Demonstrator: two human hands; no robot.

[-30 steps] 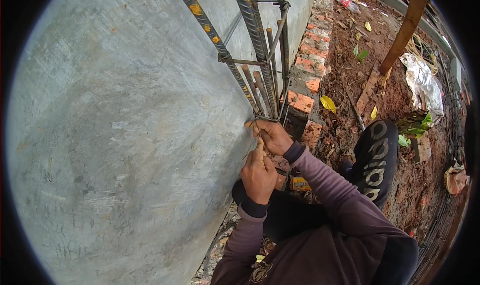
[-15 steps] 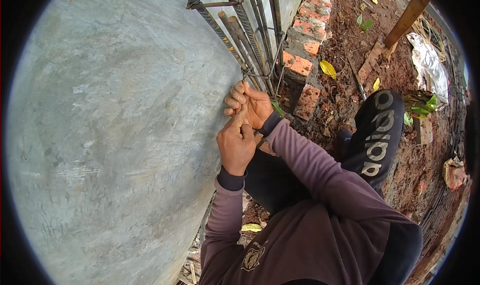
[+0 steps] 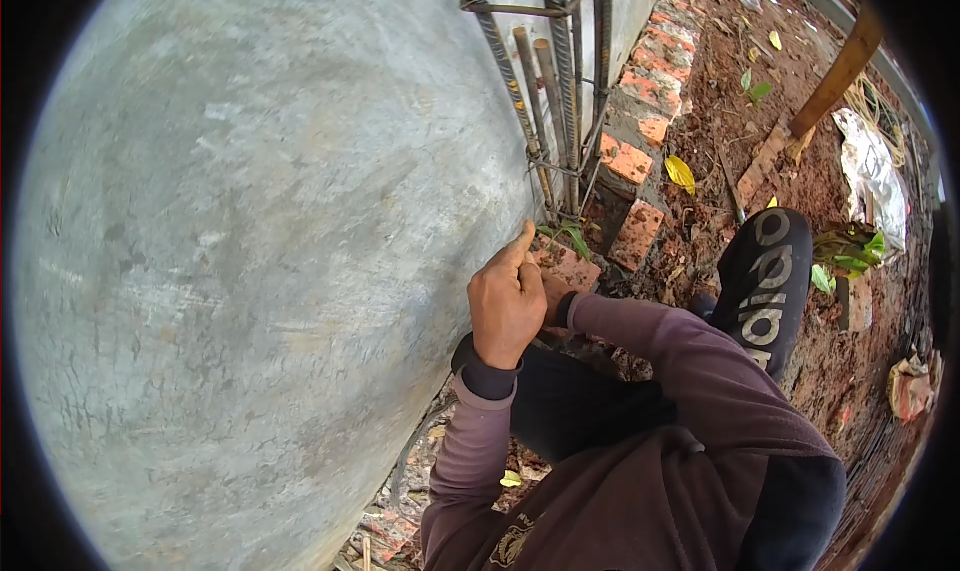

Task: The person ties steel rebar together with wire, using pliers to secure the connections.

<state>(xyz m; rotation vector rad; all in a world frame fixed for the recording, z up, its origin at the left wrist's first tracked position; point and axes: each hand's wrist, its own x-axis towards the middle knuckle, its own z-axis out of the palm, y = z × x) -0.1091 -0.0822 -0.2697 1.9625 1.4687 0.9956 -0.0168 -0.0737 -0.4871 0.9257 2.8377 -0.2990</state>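
My left hand [image 3: 508, 296] is beside the grey wall, its index finger pointing up and its other fingers curled in. Whatever it may pinch is too small or hidden to make out. Behind it, my right hand [image 3: 553, 296] shows only in part, its fingers covered by the left. Just above both hands stands a cage of steel rebar [image 3: 565, 81], with ribbed bars bound by thin square stirrups [image 3: 555, 168]. Two shorter bars [image 3: 527, 66] stand inside it. Neither hand touches the cage.
A smooth grey cement wall [image 3: 260, 271] fills the left side. A row of mortared bricks [image 3: 655, 86] runs back from the cage, with a loose brick [image 3: 637, 234] nearer. Muddy soil, a wooden post [image 3: 840, 71] and a silvery sheet [image 3: 872, 181] lie to the right.
Both hands have drawn down, away from the foot of the rebar cage. My right hand has slipped behind the left. The view has shifted, so the cage appears further right and lower.
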